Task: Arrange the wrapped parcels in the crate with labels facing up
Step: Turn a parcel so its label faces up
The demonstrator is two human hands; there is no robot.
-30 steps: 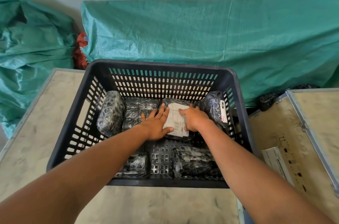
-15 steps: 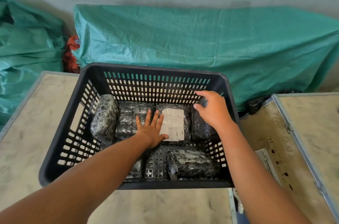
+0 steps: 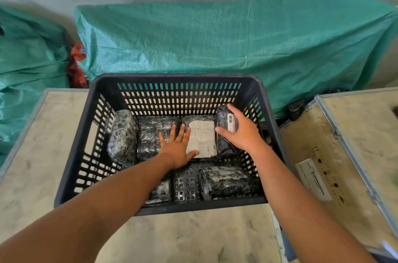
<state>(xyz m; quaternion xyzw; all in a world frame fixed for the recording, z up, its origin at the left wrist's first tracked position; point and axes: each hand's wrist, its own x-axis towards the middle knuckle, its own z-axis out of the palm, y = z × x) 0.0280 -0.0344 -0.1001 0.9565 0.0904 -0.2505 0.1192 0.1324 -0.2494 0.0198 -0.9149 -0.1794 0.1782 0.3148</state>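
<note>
Green woven tarpaulin (image 3: 215, 39): draped over a long bulk against the wall, behind the table.

Pale scuffed tabletop with metal edging (image 3: 193, 239): carries the crate; a second, similar top (image 3: 355, 133) stands just to the right.

Dark slotted plastic crate (image 3: 172, 78): rectangular, upright on the table, open at the top.

Black film-wrapped parcels, far row of four. Leftmost parcel (image 3: 122, 135): tilted against the left wall, no label visible. Second parcel (image 3: 150, 133): lies flat, no label visible. Third parcel, with large white label (image 3: 202, 138): flat, label up. Fourth parcel (image 3: 225, 127): stands on edge at the right end, a small white label on its side.

Near row: one parcel (image 3: 226, 181) at the right, flat, no label visible; another (image 3: 160, 192) at the left, largely hidden under the left forearm.

Left hand (image 3: 178, 148): fingers spread flat, palm down across the second and third parcels, thumb on the white label; grasps nothing.

Right hand (image 3: 241, 133): fingers loosely curved over the fourth parcel, thumb at its inner face, touching it; a closed grip cannot be confirmed.
</note>
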